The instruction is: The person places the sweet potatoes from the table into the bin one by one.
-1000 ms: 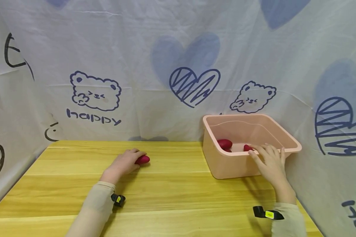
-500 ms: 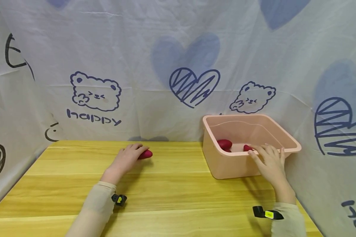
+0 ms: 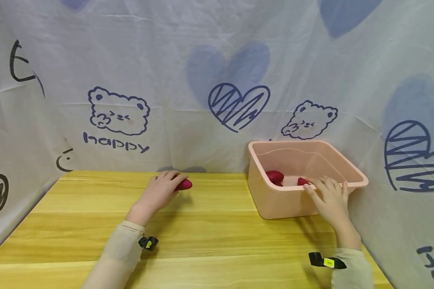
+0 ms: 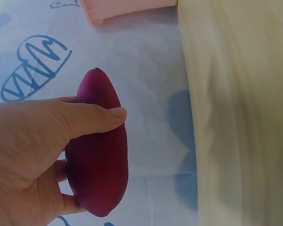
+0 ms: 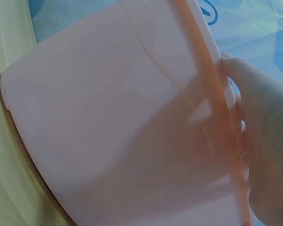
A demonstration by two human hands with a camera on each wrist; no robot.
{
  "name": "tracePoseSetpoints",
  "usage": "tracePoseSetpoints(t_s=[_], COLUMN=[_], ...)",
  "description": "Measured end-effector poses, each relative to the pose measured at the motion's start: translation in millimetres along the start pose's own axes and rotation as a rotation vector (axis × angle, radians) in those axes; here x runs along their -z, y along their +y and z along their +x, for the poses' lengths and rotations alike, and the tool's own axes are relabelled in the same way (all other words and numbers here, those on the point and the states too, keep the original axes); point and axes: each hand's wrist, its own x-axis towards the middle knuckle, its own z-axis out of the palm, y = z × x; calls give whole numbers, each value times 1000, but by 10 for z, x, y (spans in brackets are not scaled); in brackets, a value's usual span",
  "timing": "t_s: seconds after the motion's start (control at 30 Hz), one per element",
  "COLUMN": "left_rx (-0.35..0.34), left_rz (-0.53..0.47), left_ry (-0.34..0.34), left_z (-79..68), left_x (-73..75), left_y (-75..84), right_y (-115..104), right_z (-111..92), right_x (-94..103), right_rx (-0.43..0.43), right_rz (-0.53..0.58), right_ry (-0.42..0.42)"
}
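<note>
In the head view my left hand (image 3: 161, 192) holds a dark red sweet potato (image 3: 185, 184) just above the wooden table's back part. The left wrist view shows the thumb laid across this smooth, tapered sweet potato (image 4: 99, 165), the other fingers behind it. On the right stands a pink plastic bin (image 3: 282, 204). My right hand (image 3: 330, 200) grips its front rim, fingers reaching over to the inside. Within the bin lie a sweet potato (image 3: 275, 176) at the left and a partly hidden red one (image 3: 302, 181) by the right fingertips. From the right wrist, the bin wall (image 5: 108, 108) fills the view.
The wooden table (image 3: 209, 241) stretches in front of me to a printed white cloth (image 3: 173, 72) hanging at the back. More of this cloth closes off both sides. The bin stands near the table's back right.
My left hand has moved away from me and to the right, lifting the sweet potato off the table. The right hand stays on the bin's rim.
</note>
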Motion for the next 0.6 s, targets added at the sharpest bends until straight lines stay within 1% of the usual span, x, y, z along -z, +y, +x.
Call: tracePoseSetpoints(t_s=[0.17,0.4,0.6], left_rx=[-8,-37,-50], left_rz=[-1,-1,-9], left_ry=[16,40,43], left_z=[34,86,147], left_x=[38,65,79], left_y=[62,154,220], right_y=[7,22,23], right_z=[-9,-18,-2], right_x=[6,-5,-17], right_rx=[1,-3,5], right_rz=[3,-6,7], right_ry=[2,-4,11])
